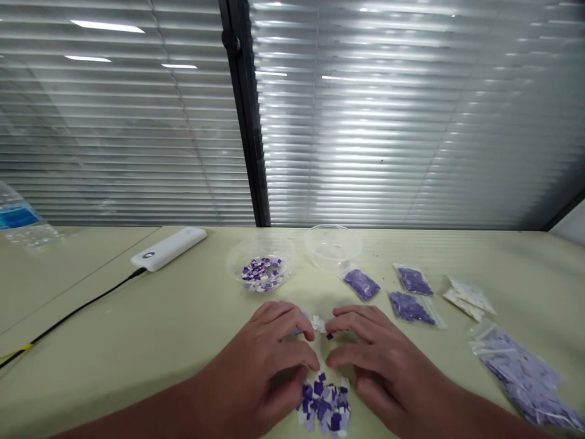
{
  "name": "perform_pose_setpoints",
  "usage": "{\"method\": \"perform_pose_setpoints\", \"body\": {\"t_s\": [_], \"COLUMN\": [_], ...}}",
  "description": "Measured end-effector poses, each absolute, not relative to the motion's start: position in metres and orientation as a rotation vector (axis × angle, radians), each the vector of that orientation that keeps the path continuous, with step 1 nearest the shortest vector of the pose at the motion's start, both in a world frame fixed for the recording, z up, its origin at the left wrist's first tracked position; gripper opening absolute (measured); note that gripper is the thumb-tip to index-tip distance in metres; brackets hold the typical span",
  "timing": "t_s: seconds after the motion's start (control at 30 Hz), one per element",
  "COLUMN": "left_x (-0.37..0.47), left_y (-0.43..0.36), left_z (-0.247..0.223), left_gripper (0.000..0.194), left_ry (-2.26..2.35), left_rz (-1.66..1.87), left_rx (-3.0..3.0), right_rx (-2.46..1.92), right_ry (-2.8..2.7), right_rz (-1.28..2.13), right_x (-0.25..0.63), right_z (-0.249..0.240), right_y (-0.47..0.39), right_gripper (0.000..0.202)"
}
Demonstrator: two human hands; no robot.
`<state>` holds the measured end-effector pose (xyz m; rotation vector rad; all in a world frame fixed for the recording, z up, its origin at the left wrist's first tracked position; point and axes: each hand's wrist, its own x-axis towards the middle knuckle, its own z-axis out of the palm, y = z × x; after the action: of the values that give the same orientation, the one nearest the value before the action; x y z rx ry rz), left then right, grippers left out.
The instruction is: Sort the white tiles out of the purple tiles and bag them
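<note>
A loose pile of small purple, lilac and white squares [323, 405] lies on the table between my hands, near the bottom of the view. My left hand [278, 360] is at its left side, fingers bent and apart, with nothing visibly held. On the right, my right hand [375, 356] curves its spread fingers toward the same middle, also without anything visible in them. Between the fingertips are a few white pieces [318, 324] and one dark purple square [329, 336]. Beyond my hands, a clear round bowl [235, 265] holds mixed purple and white pieces.
A second clear bowl [333, 247] stands behind. Small bags of purple pieces [410, 306], a bag of white pieces [470, 297] and a larger lilac bag [525, 378] lie right. A white power bank [170, 249] with cable and a bottle [21, 216] are left.
</note>
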<state>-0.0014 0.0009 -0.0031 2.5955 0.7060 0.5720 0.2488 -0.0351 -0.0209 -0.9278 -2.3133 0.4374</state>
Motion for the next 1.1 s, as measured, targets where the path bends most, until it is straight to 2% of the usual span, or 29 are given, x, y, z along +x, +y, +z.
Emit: {"method": "perform_pose_setpoints", "body": {"t_s": [0.23, 0.63, 0.87, 1.03, 1.1], "left_x": [-0.001, -0.001, 0.0, -0.003, -0.003], "left_y": [0.001, 0.0, 0.004, 0.001, 0.0], "left_z": [-0.004, -0.003, -0.013, -0.011, -0.01], "left_gripper": [0.027, 0.03, 0.055, 0.046, 0.048], "left_ry": [0.705, 0.671, 0.87, 0.831, 0.822], "left_rz": [0.559, 0.543, 0.627, 0.639, 0.624], "left_rx": [2.582, 2.608, 2.598, 2.585, 2.583], "right_rx": [-0.798, -1.127, -0.904, -1.001, -1.032], "right_ry": [-2.363, -2.19, -2.29, -2.231, -2.226], "right_rz": [0.453, 0.291, 0.346, 0.278, 0.284], "right_x": [0.249, 0.256, 0.252, 0.253, 0.255], "right_z": [-0.019, -0.034, -0.024, -0.031, -0.034], "right_y": [-0.035, -0.033, -0.036, -0.033, -0.033], "right_gripper": [0.056, 0.036, 0.032, 0.032, 0.032]}}
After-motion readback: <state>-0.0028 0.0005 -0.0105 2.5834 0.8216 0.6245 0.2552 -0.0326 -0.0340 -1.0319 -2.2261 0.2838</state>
